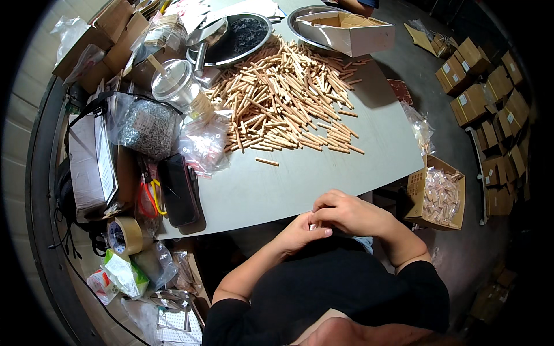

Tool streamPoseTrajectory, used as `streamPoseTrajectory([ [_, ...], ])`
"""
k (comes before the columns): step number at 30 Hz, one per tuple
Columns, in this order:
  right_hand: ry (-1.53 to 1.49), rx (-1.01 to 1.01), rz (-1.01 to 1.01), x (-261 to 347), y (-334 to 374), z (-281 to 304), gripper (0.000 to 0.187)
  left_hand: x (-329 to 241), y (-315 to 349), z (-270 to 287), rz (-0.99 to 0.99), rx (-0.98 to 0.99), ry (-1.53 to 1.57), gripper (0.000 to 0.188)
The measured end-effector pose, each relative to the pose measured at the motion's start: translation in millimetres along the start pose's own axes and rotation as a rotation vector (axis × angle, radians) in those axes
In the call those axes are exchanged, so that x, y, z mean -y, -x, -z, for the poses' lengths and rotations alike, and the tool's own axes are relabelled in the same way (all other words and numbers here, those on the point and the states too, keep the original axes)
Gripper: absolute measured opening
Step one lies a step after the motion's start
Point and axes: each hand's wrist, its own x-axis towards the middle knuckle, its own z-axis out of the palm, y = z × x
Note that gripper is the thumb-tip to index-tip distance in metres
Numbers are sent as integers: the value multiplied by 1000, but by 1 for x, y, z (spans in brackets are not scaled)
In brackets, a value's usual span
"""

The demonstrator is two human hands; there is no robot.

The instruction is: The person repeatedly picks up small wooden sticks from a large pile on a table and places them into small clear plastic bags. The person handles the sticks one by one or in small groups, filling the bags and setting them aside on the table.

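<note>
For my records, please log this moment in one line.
left hand, right hand: meeting near table edge | between them: small pale thing, unclear | table: piled wooden sticks

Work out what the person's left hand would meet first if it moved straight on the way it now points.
The left hand points forward and to the right, so it would most likely meet the right hand first; the two seem to touch, though exact depth is unclear.

Nothing is legible: white labels (463, 100) on stacked brown cartons (476, 106) toward two o'clock and printing on an open carton (413, 203) at three o'clock appear too small.
</note>
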Motion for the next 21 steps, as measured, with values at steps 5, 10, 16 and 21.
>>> streamPoseTrajectory([
  [5, -68, 51, -45, 7, 3, 11, 29, -12, 5, -12, -116, 14, -28, 21],
  [10, -74, 58, -22, 13, 4, 17, 31, -24, 11, -13, -121, 91, -19, 28],
  [16, -214, -31, 95, 35, -8, 23, 30, -45, 23, -16, -160, 148, -51, 46],
  [21, -9, -102, 155, 34, -8, 21, 17, -44, 24, -10, -314, 185, -179, 47],
])
